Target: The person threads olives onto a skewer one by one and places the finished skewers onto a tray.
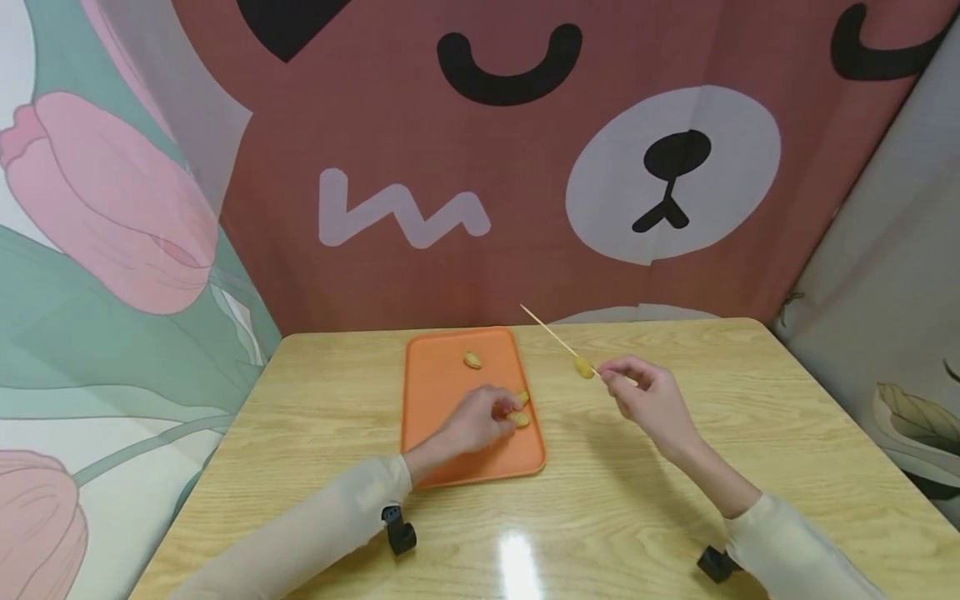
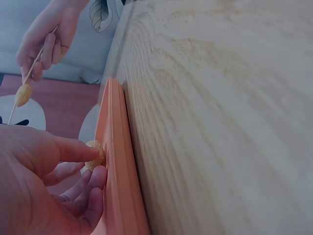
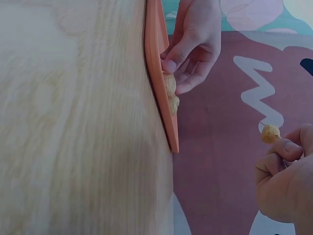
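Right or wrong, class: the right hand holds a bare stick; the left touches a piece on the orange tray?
The stick isn't bare: the head view shows a yellowish lump threaded on it. The right hand holds it, and the left hand touches a piece on the tray.

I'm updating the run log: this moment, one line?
Right hand: holds stick with threaded piece | left hand: pinches second piece on orange tray
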Demonstrator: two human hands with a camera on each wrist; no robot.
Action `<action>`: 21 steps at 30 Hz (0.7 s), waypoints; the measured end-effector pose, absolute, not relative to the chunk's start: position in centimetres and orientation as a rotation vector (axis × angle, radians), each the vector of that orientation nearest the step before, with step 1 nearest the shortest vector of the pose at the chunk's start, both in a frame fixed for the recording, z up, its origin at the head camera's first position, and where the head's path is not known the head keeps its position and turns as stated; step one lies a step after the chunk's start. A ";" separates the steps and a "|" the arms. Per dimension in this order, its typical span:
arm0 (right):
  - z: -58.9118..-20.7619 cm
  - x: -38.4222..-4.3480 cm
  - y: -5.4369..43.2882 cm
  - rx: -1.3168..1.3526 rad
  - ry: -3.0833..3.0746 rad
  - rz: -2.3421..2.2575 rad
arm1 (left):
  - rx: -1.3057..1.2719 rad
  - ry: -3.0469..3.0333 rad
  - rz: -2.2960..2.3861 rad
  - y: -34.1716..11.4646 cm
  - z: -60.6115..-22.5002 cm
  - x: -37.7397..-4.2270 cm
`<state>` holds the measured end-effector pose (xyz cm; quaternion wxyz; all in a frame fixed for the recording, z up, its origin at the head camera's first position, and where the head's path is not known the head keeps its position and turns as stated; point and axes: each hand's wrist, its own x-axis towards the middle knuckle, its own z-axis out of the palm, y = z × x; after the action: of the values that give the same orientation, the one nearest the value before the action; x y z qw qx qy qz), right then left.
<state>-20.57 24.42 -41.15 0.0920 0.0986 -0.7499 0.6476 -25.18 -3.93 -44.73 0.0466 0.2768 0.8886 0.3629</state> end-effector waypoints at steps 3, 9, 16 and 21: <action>-41.4 -20.4 25.0 0.271 -2.236 1.928 | 0.841 2.719 1.099 -3.7 -44.9 -25.4; -41.8 -20.4 26.0 0.297 -2.297 1.867 | 0.822 2.715 1.127 -3.6 -45.2 -25.7; -41.7 -20.6 25.9 0.295 -2.323 1.844 | 0.799 2.683 1.194 -4.4 -44.9 -25.8; -41.7 -20.7 25.7 0.273 -2.332 1.843 | 0.782 2.653 1.241 -4.9 -44.3 -26.0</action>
<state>-20.66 25.70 -41.71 0.0785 0.0912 -0.7789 0.6155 -25.97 -4.92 -44.29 0.0549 0.2576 0.8738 0.4088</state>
